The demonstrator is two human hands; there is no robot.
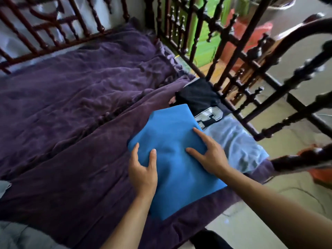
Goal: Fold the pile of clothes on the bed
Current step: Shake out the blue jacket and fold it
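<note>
A folded blue garment [172, 133] lies flat on the purple bedcover [71, 97] near the bed's right edge. My left hand [143, 169] rests on its left side with fingers spread and relaxed. My right hand [210, 155] presses on its right side, index finger and thumb stretched out. Just beyond the blue piece lies a black garment with grey lettering [201, 103], and to its right a pale blue garment [237, 144], partly tucked under the blue one.
A dark carved wooden bed rail [251, 72] runs along the right side and a reddish headboard [53, 29] along the back. Grey cloth [19, 234] shows at the lower left. Pale floor [269, 203] lies beyond the bed's right edge.
</note>
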